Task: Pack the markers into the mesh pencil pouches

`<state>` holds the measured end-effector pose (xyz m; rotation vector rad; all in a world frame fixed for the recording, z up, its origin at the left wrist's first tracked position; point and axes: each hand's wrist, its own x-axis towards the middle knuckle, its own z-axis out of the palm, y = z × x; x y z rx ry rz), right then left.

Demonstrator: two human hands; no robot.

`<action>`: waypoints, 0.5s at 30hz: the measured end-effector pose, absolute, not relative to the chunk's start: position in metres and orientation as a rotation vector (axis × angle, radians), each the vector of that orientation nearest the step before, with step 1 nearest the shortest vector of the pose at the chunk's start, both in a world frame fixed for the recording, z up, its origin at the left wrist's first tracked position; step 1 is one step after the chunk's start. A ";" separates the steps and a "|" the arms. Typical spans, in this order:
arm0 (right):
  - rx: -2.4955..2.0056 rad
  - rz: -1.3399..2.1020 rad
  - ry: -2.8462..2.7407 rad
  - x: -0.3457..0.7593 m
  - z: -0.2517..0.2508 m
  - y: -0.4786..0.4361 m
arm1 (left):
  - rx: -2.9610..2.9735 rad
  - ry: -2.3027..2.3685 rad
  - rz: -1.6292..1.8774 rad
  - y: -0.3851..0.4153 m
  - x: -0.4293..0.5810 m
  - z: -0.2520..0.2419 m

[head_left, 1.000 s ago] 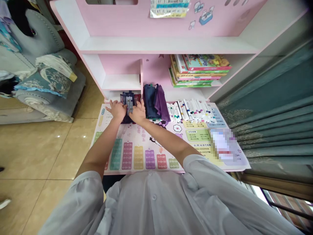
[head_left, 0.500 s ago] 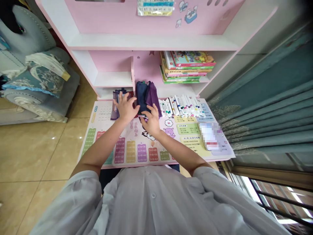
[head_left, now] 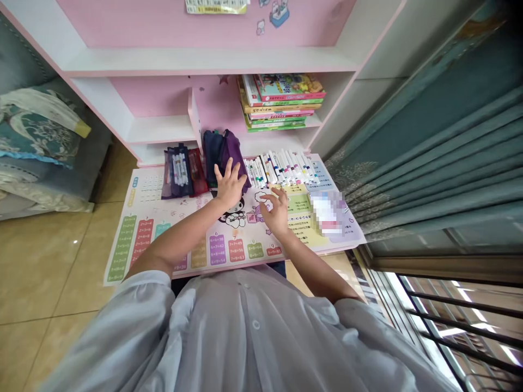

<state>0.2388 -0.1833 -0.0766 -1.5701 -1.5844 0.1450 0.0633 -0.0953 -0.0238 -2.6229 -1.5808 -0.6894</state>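
Note:
My left hand (head_left: 230,184), fingers spread, is over the lower part of a purple pouch (head_left: 231,151); whether it touches the cloth I cannot tell. A dark blue pouch (head_left: 212,158) lies against that one's left side. My right hand (head_left: 276,212) hovers near the desk mat with its fingers curved apart and nothing in them. Just beyond it, many white markers (head_left: 281,167) with coloured bands lie side by side. Farther left are a navy mesh pouch (head_left: 178,173) with markers showing through and a red pouch (head_left: 198,173).
A stack of books (head_left: 281,103) sits in the shelf behind the markers. On the mat's right side lies a blurred-out phone-like object (head_left: 327,213). The pink and white shelf unit (head_left: 212,61) rises at the back, and a curtain (head_left: 429,158) hangs to the right.
My left hand has moved right, from the navy and red pouches to the purple one. My right hand has left the pouches and moved right, below the markers. The view has shifted too.

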 end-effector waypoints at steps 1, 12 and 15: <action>-1.569 0.152 -1.586 0.240 -0.077 -0.184 | -2.618 -1.586 -0.718 -0.094 0.064 -0.025; -1.482 0.135 -1.598 0.243 -0.071 -0.178 | -2.471 -1.634 -0.998 -0.105 0.060 -0.012; -1.419 0.088 -1.584 0.244 -0.063 -0.174 | -2.403 -1.723 -1.035 -0.127 0.054 0.003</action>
